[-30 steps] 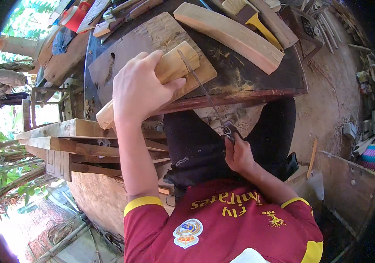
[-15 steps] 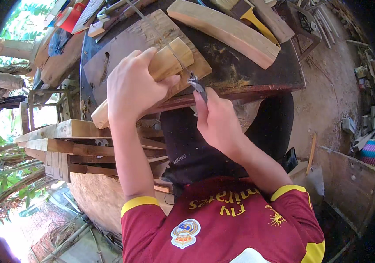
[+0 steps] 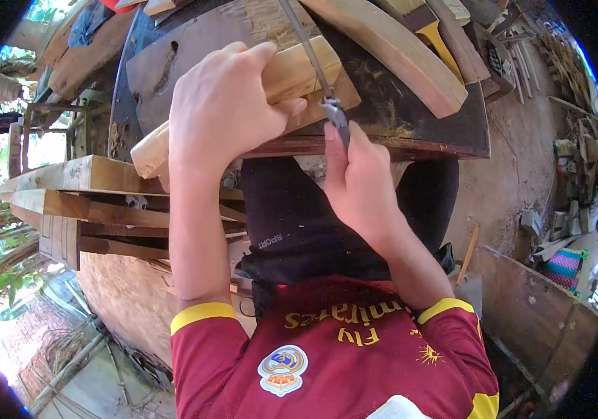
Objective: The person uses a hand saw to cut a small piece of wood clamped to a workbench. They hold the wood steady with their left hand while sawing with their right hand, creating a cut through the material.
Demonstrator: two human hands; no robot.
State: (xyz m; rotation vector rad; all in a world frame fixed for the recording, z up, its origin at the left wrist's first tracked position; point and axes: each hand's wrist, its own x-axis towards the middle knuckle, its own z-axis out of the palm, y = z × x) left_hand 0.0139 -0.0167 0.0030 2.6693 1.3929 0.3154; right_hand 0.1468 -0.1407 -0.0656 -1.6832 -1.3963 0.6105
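Observation:
My left hand is wrapped over a pale wooden block, its thumb along the near side. The block lies slantwise over a flat board on the bench, and its lower-left end juts past the bench edge. A long, thin-bladed hand saw, seen nearly edge-on, crosses the block close to its right end. My right hand is closed round the saw's dark handle, just off the bench's near edge. How deep the blade sits in the wood cannot be made out.
A long curved timber lies on the dark bench, beside a brush with a yellow handle. Sawdust dots the bench top. Stacked timber pieces jut out at my left. A brown panel stands at lower right.
The view has shifted a little. My right hand and the saw have moved slightly away from my body. My left hand still grips the block.

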